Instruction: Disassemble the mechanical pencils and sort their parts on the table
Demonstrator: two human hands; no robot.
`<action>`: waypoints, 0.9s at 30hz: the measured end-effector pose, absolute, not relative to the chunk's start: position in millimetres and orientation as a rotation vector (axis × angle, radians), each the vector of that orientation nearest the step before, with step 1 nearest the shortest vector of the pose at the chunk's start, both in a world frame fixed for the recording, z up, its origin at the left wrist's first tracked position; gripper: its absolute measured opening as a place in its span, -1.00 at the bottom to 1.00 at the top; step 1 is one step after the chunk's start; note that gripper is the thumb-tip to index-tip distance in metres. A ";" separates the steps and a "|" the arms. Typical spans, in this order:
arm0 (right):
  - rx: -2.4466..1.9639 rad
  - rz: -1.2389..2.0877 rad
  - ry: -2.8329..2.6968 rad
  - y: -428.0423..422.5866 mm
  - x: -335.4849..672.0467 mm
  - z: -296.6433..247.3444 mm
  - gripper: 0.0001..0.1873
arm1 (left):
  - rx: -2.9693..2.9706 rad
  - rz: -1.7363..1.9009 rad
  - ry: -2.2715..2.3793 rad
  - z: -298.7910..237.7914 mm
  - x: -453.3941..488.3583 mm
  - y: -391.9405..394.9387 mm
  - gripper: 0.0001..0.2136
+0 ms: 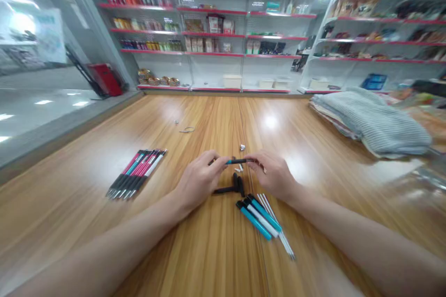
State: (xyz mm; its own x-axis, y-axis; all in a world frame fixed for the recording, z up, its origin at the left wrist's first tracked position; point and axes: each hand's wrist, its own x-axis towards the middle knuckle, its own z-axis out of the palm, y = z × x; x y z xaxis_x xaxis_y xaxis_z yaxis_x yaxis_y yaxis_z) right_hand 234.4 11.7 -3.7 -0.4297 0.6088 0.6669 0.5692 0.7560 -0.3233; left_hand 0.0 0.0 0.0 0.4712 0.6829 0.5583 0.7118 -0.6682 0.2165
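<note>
Between my two hands a pen (237,161) with a black grip and a bit of blue barrel is held level above the table. My left hand (202,174) is closed round its blue end, which the fingers mostly hide. At the black end, the fingertips of my right hand (272,171) pinch it. Just below lie several black pen grips (237,184). Nearer me are blue and white pen barrels (259,218), with thin white refills (278,227) beside them. Small silver tips (242,147) and little white pieces (239,168) lie behind the held pen.
A row of pens (136,174) in pink, blue and white lies to the left on the wooden table (195,250). Farther back is a thin ring-shaped piece (187,129). Folded cloths (372,120) are stacked at the right. Stocked shelves (216,32) stand beyond the table.
</note>
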 end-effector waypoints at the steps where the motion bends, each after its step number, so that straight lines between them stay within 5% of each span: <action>1: -0.877 0.053 -2.133 11.6 234.3 -2.6 -0.87 | -2.655 -0.979 -1.252 0.2 -0.2 -1.0 -0.76; 27: -0.929 -0.078 -2.277 11.3 234.6 -1.5 -0.82 | -2.622 -0.862 -1.299 4.4 3.9 -4.4 -0.83</action>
